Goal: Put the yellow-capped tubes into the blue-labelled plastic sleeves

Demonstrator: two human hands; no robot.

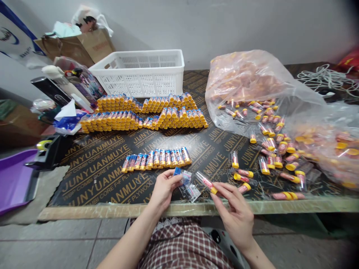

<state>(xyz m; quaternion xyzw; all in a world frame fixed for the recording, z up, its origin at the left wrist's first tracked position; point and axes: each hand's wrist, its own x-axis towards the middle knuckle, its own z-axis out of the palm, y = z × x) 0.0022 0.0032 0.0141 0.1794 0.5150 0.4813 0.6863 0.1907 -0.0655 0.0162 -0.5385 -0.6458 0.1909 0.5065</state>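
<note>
My left hand (164,188) pinches a bunch of small clear and blue plastic wrappers (188,183) near the table's front edge. Just to the right, my right hand (234,211) grips a clear tube (206,182) by its yellow cap, its clear end tilted up toward the wrappers. The tube has something pink inside and no blue wrapper on it. Beyond my left hand lies a row of wrapped blue tubes (157,158) with yellow caps. Unwrapped tubes (270,160) are scattered to the right of my right hand.
Stacked wrapped tubes (112,121) stand before a white basket (140,76). A large plastic bag of tubes (244,78) lies at the back right, another bag (331,134) at the right. Bottles (60,84), a tape dispenser (49,153) and a purple dustpan (15,175) are at left.
</note>
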